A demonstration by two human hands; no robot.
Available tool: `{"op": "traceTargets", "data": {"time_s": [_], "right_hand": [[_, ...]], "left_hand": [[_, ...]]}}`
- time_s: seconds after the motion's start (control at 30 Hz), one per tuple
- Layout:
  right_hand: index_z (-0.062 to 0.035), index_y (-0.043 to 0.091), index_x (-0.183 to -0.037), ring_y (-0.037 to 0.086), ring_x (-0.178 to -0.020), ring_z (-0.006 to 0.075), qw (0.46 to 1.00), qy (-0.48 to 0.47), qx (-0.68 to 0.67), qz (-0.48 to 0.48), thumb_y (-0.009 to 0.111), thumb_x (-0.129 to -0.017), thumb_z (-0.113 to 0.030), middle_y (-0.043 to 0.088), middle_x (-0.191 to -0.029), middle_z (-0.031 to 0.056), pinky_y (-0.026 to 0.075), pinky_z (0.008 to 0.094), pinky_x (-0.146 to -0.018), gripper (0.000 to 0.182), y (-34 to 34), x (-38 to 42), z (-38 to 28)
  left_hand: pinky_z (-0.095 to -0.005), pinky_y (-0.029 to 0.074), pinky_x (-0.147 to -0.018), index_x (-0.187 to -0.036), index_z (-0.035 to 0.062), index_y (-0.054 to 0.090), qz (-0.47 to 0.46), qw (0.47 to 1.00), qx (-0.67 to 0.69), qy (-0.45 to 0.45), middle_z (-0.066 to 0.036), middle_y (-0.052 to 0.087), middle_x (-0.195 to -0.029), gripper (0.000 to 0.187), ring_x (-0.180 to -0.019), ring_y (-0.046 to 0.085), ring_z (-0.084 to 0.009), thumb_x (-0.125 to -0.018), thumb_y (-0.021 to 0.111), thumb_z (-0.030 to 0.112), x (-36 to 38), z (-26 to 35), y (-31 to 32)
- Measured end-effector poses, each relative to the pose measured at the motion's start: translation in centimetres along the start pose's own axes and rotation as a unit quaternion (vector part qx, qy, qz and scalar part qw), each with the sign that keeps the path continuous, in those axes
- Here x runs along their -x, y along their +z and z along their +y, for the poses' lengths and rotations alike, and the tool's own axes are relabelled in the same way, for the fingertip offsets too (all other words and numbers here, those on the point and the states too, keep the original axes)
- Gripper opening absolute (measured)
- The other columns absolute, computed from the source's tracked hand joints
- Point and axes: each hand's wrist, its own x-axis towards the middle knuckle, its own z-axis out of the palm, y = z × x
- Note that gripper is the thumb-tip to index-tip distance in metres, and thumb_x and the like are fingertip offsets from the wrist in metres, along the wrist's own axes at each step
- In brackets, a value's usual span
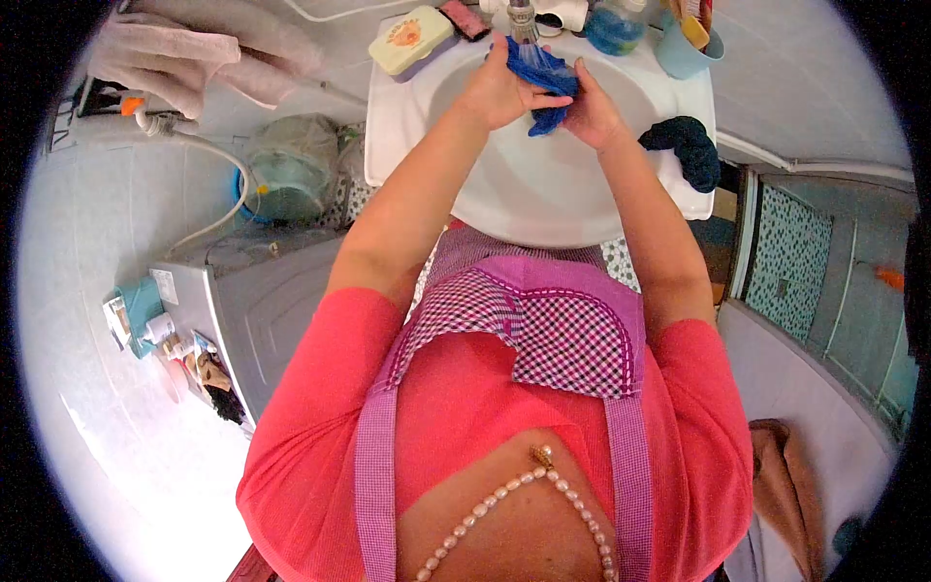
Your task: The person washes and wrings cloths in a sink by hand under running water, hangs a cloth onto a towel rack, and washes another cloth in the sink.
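Blue cloth held below the faucet

The blue cloth [543, 74] is bunched above the bowl of the white washbasin [543, 199], near the far edge, just below the metal faucet [523, 21]. The left hand [502, 89] is partly closed and has hold of the cloth, with some fingers lying across it. The right hand [593, 109] is half curled at the cloth's right side, the thumb raised; its other fingers are mostly hidden, so I cannot tell how firmly it grips. A soap box [415, 41] stands at the far left corner, a light-blue cup [690, 53] at the far right corner. Dark fabric [687, 150] lies along the right edge.
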Motion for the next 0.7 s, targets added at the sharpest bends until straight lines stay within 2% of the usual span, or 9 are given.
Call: {"op": "traceTargets", "data": {"time_s": [0.2, 0.23, 0.3, 0.33, 0.4, 0.43, 0.53, 0.6, 0.7], "right_hand": [[-0.0024, 0.051, -0.107, 0.057, -0.088, 0.0200, 0.984, -0.176, 0.010, 0.013, 0.058, -0.084, -0.022, 0.059, -0.098, 0.0097, 0.046, 0.0314, -0.078, 0.030, 3.3, -0.1, 1.2], [-0.0027, 0.053, -0.104, 0.057, -0.088, 0.0196, 0.984, -0.176, 0.029, 0.005, 0.059, -0.083, -0.020, 0.059, -0.098, 0.0096, 0.045, 0.0310, -0.077, 0.027, 4.6, 1.1, 2.1], [-0.0003, 0.055, -0.096, 0.056, -0.089, 0.0245, 0.979, -0.175, 0.090, 0.049, 0.060, -0.081, -0.019, 0.059, -0.097, 0.0140, 0.044, 0.0327, -0.081, 0.025, 7.3, 3.1, 4.9], [0.0005, 0.055, -0.097, 0.056, -0.089, 0.0267, 0.925, -0.269, 0.246, 0.112, 0.060, -0.080, -0.020, 0.058, -0.097, 0.0161, 0.043, 0.0334, -0.082, 0.027, 6.4, 2.4, 5.2], [0.0022, 0.055, -0.100, 0.055, -0.090, 0.0310, 0.710, -0.423, 0.518, 0.222, 0.059, -0.079, -0.022, 0.057, -0.098, 0.0201, 0.041, 0.0349, -0.085, 0.032, 3.7, 0.0, 4.8], [0.0017, 0.053, -0.108, 0.051, -0.098, 0.0373, 0.750, -0.337, 0.490, 0.291, 0.051, -0.082, -0.023, 0.054, -0.104, 0.0248, 0.038, 0.0390, -0.089, 0.035, 2.9, -0.7, 3.6], [0.0012, 0.053, -0.108, 0.048, -0.105, 0.0383, 0.841, -0.359, 0.353, 0.200, 0.042, -0.086, -0.023, 0.054, -0.109, 0.0248, 0.036, 0.0404, -0.092, 0.034, 3.2, -0.3, 6.2], [0.0041, 0.046, -0.119, 0.047, -0.110, 0.0390, 0.788, -0.376, 0.448, 0.191, 0.038, -0.087, -0.020, 0.051, -0.115, 0.0258, 0.034, 0.0404, -0.095, 0.041, 5.8, 1.8, 9.0], [0.0021, 0.042, -0.124, 0.045, -0.113, 0.0342, 0.860, -0.281, 0.379, 0.194, 0.036, -0.091, -0.028, 0.046, -0.124, 0.0225, 0.032, 0.0382, -0.097, 0.045, 5.3, 0.6, 7.0]], "left_hand": [[-0.0548, 0.042, -0.085, -0.114, 0.0097, 0.048, 0.296, 0.868, -0.393, 0.068, -0.011, 0.053, -0.112, 0.045, -0.105, 0.052, -0.0271, -0.085, 0.049, 0.045, -0.6, -1.8, -1.7], [-0.0506, 0.042, -0.085, -0.112, 0.0122, 0.049, 0.308, 0.909, -0.280, 0.037, -0.010, 0.054, -0.111, 0.046, -0.101, 0.053, -0.0256, -0.082, 0.051, 0.047, -1.0, -2.3, -2.6], [-0.0469, 0.040, -0.090, -0.109, 0.0094, 0.051, 0.072, 0.996, 0.052, 0.002, -0.012, 0.054, -0.111, 0.044, -0.101, 0.053, -0.0265, -0.086, 0.042, 0.046, -2.3, -4.0, -7.3], [-0.0455, 0.041, -0.090, -0.108, 0.0082, 0.051, -0.009, 0.989, 0.149, 0.000, -0.012, 0.054, -0.111, 0.044, -0.102, 0.053, -0.0269, -0.087, 0.039, 0.045, -1.9, -4.3, -7.2], [-0.0430, 0.042, -0.088, -0.105, 0.0088, 0.051, 0.051, 0.994, 0.094, 0.029, -0.011, 0.055, -0.107, 0.037, -0.097, 0.054, -0.0269, -0.091, 0.032, 0.038, -1.1, -6.3, -3.0], [-0.0425, 0.042, -0.087, -0.104, 0.0097, 0.052, 0.105, 0.992, 0.068, 0.013, -0.010, 0.056, -0.105, 0.035, -0.094, 0.054, -0.0263, -0.091, 0.033, 0.037, -0.3, -7.1, -1.0], [-0.0397, 0.044, -0.082, -0.095, 0.0111, 0.055, 0.171, 0.981, 0.084, -0.022, -0.007, 0.060, -0.092, 0.038, -0.086, 0.057, -0.0244, -0.087, 0.040, 0.045, -0.5, -6.6, -0.9], [-0.0402, 0.045, -0.080, -0.092, 0.0091, 0.056, 0.194, 0.980, 0.038, -0.013, -0.009, 0.060, -0.093, 0.042, -0.084, 0.057, -0.0248, -0.086, 0.040, 0.048, 0.2, -4.6, -2.0], [-0.0483, 0.042, -0.083, -0.105, 0.0112, 0.053, 0.224, 0.973, -0.039, 0.052, -0.009, 0.058, -0.102, 0.037, -0.092, 0.055, -0.0279, -0.089, 0.040, 0.042, -0.6, -6.3, -1.9]]}}
